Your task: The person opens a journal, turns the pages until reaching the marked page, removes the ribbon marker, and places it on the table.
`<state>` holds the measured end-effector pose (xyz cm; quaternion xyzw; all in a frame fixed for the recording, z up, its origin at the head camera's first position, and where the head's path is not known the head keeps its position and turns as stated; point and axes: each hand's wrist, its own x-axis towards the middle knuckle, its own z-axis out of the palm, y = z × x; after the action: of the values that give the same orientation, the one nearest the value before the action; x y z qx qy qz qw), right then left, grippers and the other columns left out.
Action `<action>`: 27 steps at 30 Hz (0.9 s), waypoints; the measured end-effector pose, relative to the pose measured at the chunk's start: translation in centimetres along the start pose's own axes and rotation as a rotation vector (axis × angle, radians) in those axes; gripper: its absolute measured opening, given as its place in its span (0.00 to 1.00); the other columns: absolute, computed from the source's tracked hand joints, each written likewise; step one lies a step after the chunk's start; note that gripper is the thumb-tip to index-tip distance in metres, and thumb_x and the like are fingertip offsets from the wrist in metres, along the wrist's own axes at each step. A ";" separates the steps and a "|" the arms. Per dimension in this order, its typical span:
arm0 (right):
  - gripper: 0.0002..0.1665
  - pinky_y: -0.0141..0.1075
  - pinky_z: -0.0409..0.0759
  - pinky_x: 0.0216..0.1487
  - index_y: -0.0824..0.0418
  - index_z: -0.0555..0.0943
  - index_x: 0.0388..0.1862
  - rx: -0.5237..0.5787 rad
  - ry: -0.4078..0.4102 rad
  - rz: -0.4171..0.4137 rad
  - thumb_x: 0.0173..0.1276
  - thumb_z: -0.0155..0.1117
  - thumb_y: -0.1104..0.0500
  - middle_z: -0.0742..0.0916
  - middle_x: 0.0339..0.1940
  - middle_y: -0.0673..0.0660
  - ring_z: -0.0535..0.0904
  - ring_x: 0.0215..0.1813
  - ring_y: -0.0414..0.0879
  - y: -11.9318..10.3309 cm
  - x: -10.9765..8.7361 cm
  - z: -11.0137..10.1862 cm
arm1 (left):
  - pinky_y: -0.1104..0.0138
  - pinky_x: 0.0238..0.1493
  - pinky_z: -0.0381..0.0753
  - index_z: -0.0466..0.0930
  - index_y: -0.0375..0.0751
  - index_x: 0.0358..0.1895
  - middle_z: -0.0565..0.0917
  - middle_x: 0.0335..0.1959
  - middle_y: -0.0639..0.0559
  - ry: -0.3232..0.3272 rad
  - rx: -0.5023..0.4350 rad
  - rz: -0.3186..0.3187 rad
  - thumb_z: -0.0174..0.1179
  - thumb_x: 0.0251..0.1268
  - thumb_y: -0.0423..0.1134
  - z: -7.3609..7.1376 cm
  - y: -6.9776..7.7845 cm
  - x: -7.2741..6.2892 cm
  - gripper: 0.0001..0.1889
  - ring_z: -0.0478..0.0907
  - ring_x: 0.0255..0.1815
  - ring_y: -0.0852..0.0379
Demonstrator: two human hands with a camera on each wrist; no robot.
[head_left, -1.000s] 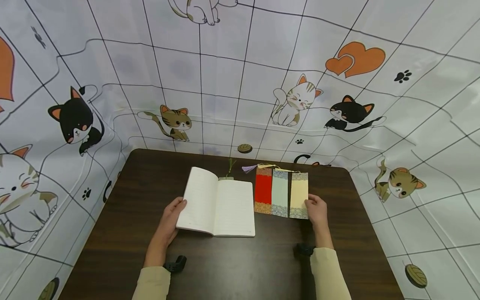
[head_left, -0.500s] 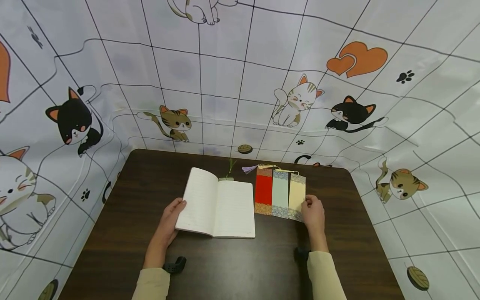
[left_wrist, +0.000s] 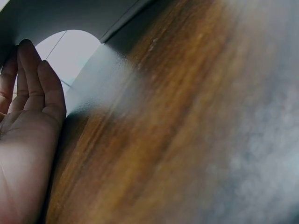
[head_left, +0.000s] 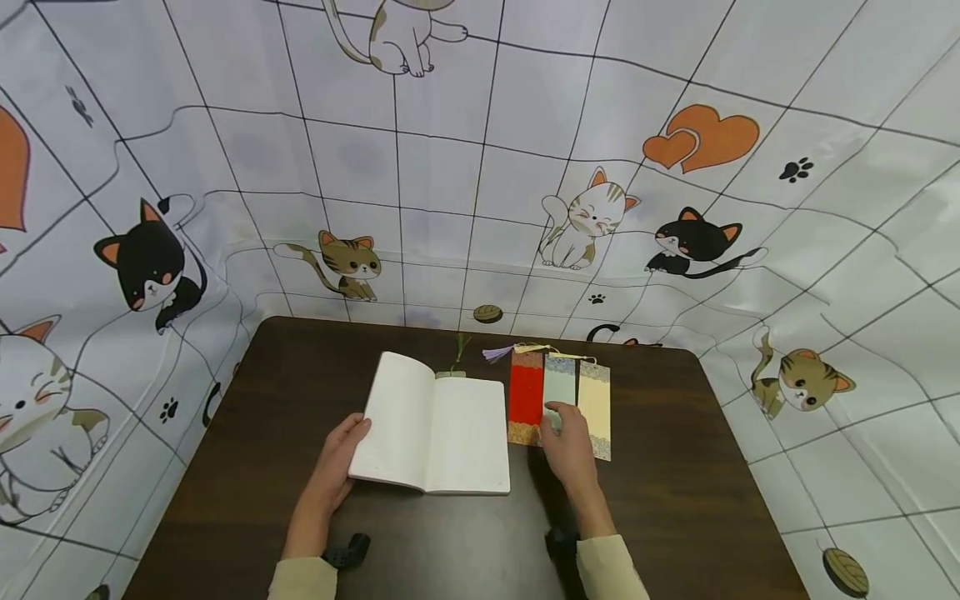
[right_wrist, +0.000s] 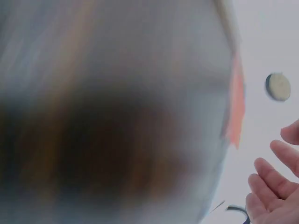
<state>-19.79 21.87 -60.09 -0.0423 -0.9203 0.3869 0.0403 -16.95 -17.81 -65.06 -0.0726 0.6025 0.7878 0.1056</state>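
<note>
An open notebook with white pages lies on the dark table. My left hand holds its left edge, thumb on the page and fingers underneath; the left wrist view shows those fingers stretched beneath the cover. To the notebook's right lie a red bookmark, a pale green bookmark and a pale yellow bookmark, side by side. Above the green one's lower part is my right hand, hiding it; contact cannot be told. Its fingers are loosely bent and hold nothing in the right wrist view.
A greenish tab with a green tassel sticks out behind the notebook's top edge. Purple and yellow tassels lie at the bookmarks' top ends. Behind the wooden table hangs a white sheet printed with cats.
My right hand has let go of the yellow bookmark's right edge and moved left over the green one. The yellow bookmark has shifted left, closer to the green one. My left hand stays on the notebook.
</note>
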 end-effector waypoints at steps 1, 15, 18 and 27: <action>0.21 0.61 0.75 0.72 0.64 0.82 0.67 0.006 -0.016 -0.021 0.83 0.60 0.56 0.83 0.68 0.65 0.77 0.73 0.64 -0.7 -0.3 0.2 | 0.62 0.43 0.85 0.72 0.36 0.65 0.84 0.47 0.50 0.004 0.009 -0.003 0.51 0.88 0.55 -0.1 -0.1 -0.3 0.24 0.84 0.42 0.56; 0.29 0.46 0.79 0.73 0.51 0.82 0.72 -0.386 -0.361 -0.564 0.76 0.70 0.43 0.84 0.74 0.49 0.80 0.74 0.49 -7.4 -7.3 6.6 | 0.58 0.41 0.88 0.72 0.35 0.67 0.85 0.48 0.46 0.065 -0.003 -0.085 0.51 0.88 0.54 -0.9 -1.3 -3.2 0.25 0.87 0.41 0.51; 0.39 0.46 0.76 0.76 0.48 0.77 0.78 -0.444 -0.461 -0.560 0.73 0.71 0.38 0.78 0.81 0.48 0.75 0.80 0.49 -7.7 -7.4 7.2 | 0.57 0.41 0.88 0.72 0.35 0.66 0.85 0.48 0.44 0.054 -0.016 -0.066 0.52 0.88 0.54 -0.6 -1.2 -2.6 0.24 0.87 0.41 0.50; 0.39 0.45 0.77 0.76 0.46 0.79 0.77 -0.458 -0.526 -0.465 0.68 0.79 0.42 0.77 0.82 0.50 0.75 0.80 0.50 -7.4 -5.5 5.7 | 0.60 0.43 0.87 0.72 0.34 0.66 0.85 0.47 0.46 0.031 -0.016 -0.023 0.52 0.88 0.52 0.7 0.0 -0.3 0.24 0.86 0.42 0.53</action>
<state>-15.32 12.07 -59.06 0.2590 -0.9464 0.1506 -0.1202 -16.60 -17.18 -64.83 -0.0926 0.5969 0.7901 0.1045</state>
